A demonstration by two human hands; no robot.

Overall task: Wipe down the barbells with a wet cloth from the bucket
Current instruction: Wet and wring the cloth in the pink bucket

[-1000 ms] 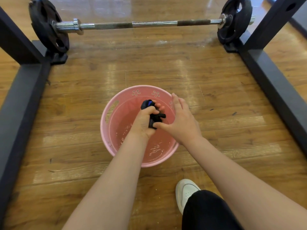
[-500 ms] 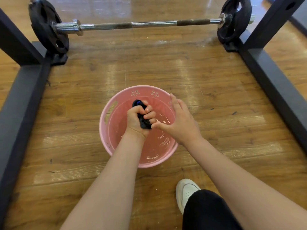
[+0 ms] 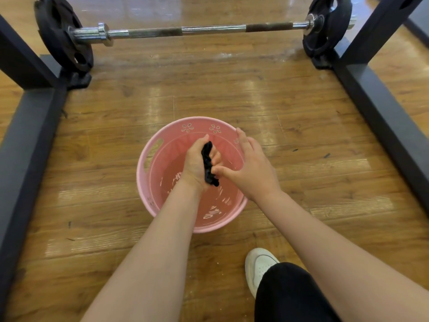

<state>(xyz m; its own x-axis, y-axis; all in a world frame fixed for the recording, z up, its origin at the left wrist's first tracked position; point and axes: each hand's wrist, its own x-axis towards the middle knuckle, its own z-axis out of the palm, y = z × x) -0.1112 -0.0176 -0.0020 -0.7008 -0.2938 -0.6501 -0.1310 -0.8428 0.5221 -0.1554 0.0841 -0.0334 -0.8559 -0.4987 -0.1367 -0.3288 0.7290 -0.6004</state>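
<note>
A pink bucket point(image 3: 148, 159) with a little water stands on the wooden floor in front of me. Over it, my left hand point(image 3: 197, 163) is clenched around a dark wet cloth point(image 3: 208, 166), twisted into a rope. My right hand point(image 3: 253, 168) sits beside it, thumb and forefinger pinching the cloth's lower end, the other fingers spread. The barbell point(image 3: 185, 31) lies across the far floor, a chrome and rusty bar with a black plate at each end.
Dark steel rack beams run along the left point(image 3: 25, 140) and right point(image 3: 383, 117) of the floor, with uprights at the far corners. My white shoe point(image 3: 260, 266) and black-trousered knee are near the bottom right.
My left hand has turned and squeezed down along the cloth, which now shows as a long twisted strip; water ripples in the bucket. The right hand stays at the cloth's end.
</note>
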